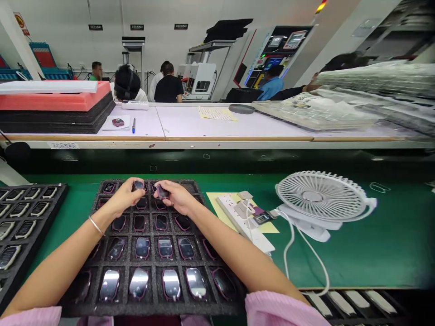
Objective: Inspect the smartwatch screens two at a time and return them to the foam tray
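A black foam tray [152, 267] with rows of pockets lies in front of me, filled with purple-framed smartwatch cases [165, 248] with glossy dark faces. Over its far rows, my left hand [125, 199] pinches one smartwatch case [138, 184] between thumb and fingers. Just to the right, my right hand [177, 197] grips another smartwatch case [162, 192], its dark face tilted. The two held cases are close but apart. My forearms cover some of the side pockets.
To the left is another black tray [50, 217] of pale-framed watch cases. Right of my arm are a white power strip [234, 215] with plugs and a white fan [314, 199] with a looping cable. A raised shelf [190, 124] runs behind; co-workers sit beyond.
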Demonstrator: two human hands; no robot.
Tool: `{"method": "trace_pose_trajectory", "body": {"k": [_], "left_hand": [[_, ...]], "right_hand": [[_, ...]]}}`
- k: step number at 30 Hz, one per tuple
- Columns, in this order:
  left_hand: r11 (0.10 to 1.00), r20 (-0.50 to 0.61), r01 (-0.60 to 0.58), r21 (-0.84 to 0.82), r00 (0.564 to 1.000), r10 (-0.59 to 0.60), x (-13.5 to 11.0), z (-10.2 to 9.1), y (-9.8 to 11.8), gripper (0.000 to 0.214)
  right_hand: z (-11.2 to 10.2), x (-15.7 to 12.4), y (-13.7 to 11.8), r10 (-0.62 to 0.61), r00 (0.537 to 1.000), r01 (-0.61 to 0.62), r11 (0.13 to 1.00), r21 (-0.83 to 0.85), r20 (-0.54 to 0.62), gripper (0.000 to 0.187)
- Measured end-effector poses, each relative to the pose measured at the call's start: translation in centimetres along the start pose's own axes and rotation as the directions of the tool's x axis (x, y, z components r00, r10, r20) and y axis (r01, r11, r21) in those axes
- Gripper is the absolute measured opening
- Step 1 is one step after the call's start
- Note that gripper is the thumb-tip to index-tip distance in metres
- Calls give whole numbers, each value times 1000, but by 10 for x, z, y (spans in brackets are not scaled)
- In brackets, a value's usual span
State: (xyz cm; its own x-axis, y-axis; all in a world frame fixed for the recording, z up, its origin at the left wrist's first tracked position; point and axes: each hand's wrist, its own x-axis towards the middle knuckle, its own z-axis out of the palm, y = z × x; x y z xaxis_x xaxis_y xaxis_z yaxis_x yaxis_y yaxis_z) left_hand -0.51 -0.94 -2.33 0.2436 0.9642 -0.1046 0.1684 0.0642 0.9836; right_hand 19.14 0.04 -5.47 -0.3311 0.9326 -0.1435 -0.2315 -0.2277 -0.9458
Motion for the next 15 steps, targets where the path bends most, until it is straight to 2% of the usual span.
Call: {"method": "trace_pose_trajectory", "body": {"k": [4, 8, 11, 15], "left_hand": [[980, -161, -107, 167, 978, 134, -12, -2, -22, 36], [962, -154, -178, 208, 965, 212, -15, -3, -35, 34], [946, -155, -212, 246, 955, 254, -15, -3, -45, 33], [934, -163, -201, 295, 953, 256, -17, -2, -52, 33]], "right_hand": [[18, -5, 11, 99, 986, -124, 973, 195, 135, 31], [20, -14, 21, 72, 977, -127, 955, 269, 203, 50], [18, -17, 29, 44, 977, -98, 962, 255, 208, 52], [15, -17, 34, 21, 977, -71, 969, 235, 211, 51]]}}
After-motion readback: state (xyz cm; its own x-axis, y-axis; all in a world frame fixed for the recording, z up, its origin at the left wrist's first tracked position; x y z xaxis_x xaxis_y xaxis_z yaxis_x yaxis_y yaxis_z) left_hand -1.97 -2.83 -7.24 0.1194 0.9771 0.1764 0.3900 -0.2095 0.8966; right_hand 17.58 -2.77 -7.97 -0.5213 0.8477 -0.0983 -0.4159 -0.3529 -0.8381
